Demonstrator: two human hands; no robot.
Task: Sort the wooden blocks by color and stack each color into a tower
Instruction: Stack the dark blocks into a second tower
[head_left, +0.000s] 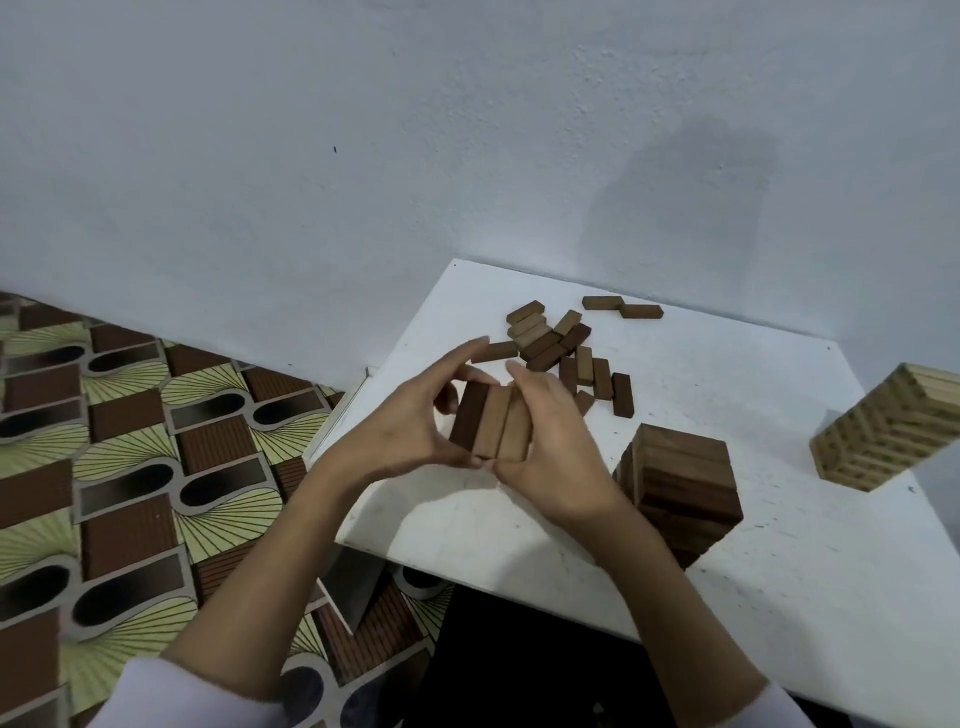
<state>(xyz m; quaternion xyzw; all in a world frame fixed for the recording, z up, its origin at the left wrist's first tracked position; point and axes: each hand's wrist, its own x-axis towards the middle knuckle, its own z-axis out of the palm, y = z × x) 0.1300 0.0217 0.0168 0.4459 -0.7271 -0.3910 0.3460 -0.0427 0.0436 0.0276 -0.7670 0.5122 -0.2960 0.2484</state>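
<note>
Floor (130, 441): patterned covering, left of the table; no blocks seen on it.

Left hand (410, 421): raised over the near left corner of the table (779, 571), fingers curled round the left side of a row of three blocks (491, 426). Index finger extended above the row.

Three blocks: held side by side, long faces touching, clear of the table. The left one is dark brown, the other two a lighter brown. Plain rectangular bars, smooth, unmarked.

Right hand (550, 441): grips the right side of the same row, thumb at its near end.

Loose pile (566, 348): beyond the hands, near the wall (467, 130). Brown blocks of mixed shade, some overlapping, several lying apart at the far edge. Count uncertain; the pile is small in view.

Dark tower (680, 483): just right of the right hand, upright, many layers, top layer level.

Pale tower (893, 426): far right, well apart from the dark one, partly cut by the frame edge. It appears tilted, probably lens distortion.

Assessment: two towers are well advanced. The loose pile remains to be stacked, as does the held row, likely destined for the dark tower. Task is past halfway, not complete.
</note>
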